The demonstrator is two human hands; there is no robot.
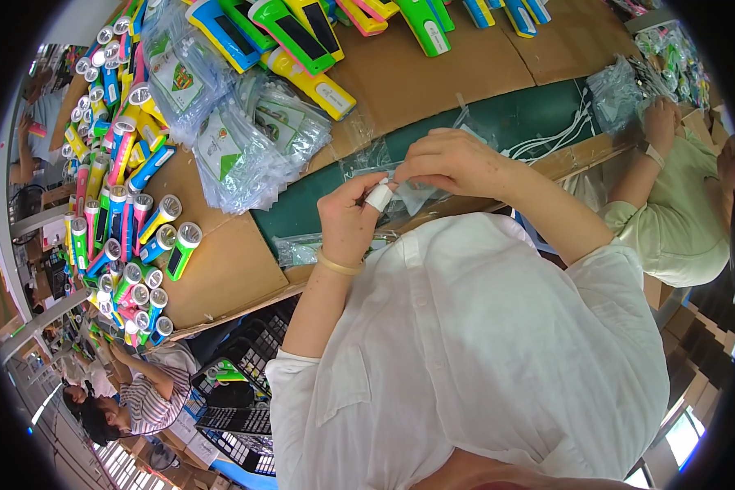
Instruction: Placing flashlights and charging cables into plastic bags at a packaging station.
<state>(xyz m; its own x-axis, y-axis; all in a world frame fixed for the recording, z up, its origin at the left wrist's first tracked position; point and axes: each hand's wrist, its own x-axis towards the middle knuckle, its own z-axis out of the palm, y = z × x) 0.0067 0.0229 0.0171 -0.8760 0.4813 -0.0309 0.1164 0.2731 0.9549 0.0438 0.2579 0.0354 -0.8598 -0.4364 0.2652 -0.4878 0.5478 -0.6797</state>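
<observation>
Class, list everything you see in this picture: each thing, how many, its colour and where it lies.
flashlights: many; green, yellow, blue, pink; heaped at left and along the top
plastic bags: a pile, clear with leaflets inside, upper left
white cables: several, on the green mat
green mat: one, middle of the table
cardboard: brown sheets over the table
co-workers: one at right, others lower left
left hand: taped finger, wristband, pinching a small clear bag
right hand: on the same bag
</observation>
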